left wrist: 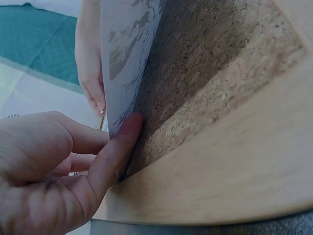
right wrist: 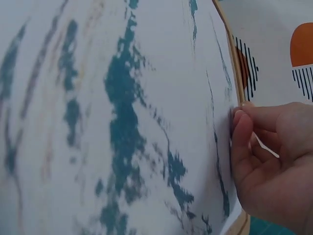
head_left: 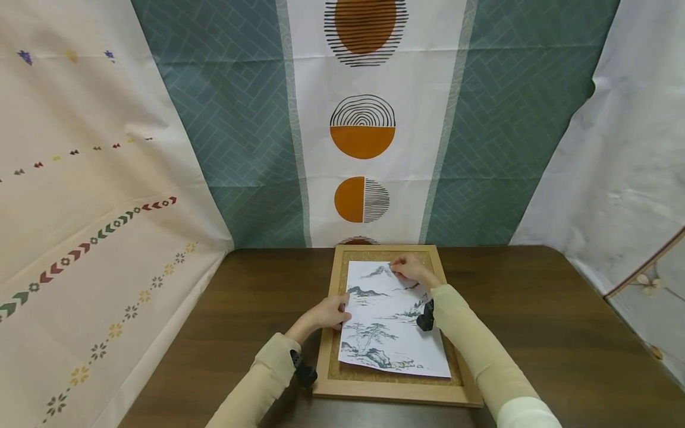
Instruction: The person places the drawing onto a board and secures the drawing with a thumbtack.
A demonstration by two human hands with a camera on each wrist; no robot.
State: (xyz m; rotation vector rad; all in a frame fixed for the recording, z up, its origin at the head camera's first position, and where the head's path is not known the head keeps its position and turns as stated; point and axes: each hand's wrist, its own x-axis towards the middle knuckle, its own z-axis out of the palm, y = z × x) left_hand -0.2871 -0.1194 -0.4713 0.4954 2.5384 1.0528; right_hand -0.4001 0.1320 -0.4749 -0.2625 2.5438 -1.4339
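We log the ink-landscape sheet point(head_left: 382, 321) over the wood-framed corkboard point(head_left: 396, 392), partly lifted. Left hand point(head_left: 327, 312): thumb and fingers pinching its left edge; right hand point(head_left: 409, 267): likewise, top edge. Probable step: positioning; next calls for squaring, then flattening.

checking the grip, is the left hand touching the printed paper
Touching; the left wrist view shows the left hand pinching the printed paper by its edge.

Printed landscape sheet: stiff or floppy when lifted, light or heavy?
Probably floppy: the printed sheet bows along its lower edge in the head view. Likely light and easily creased, since the edge pinched by the left hand looks paper-thin.
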